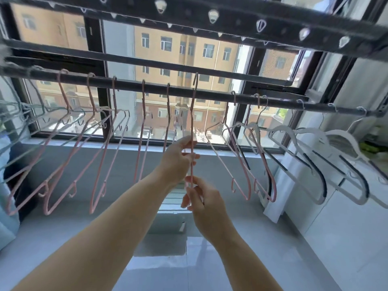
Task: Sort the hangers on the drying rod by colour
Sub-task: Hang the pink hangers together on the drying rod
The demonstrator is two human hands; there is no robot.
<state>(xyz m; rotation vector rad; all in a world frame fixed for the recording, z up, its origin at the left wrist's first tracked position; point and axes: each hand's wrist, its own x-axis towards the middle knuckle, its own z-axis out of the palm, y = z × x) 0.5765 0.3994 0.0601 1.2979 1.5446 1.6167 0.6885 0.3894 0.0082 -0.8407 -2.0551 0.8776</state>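
A dark drying rod [210,93] runs across the window. Several pink hangers [63,164] hang along its left and middle, grey-blue hangers [19,114] bunch at the far left, and white hangers [304,148] with black strips hang at the right. Two more pink hangers [241,164] hang just right of centre, next to the white ones. One pink hanger [192,114] is edge-on in the middle, its hook lifted just above the rod. My left hand [178,158] pinches its upper part. My right hand [201,198] grips its lower end.
A second dark rail [231,19] with drop-shaped holes runs overhead. Behind the rod is a window [168,59] with a dark frame and a white sill. A white cabinet [336,227] stands at the right, a glossy grey floor lies below.
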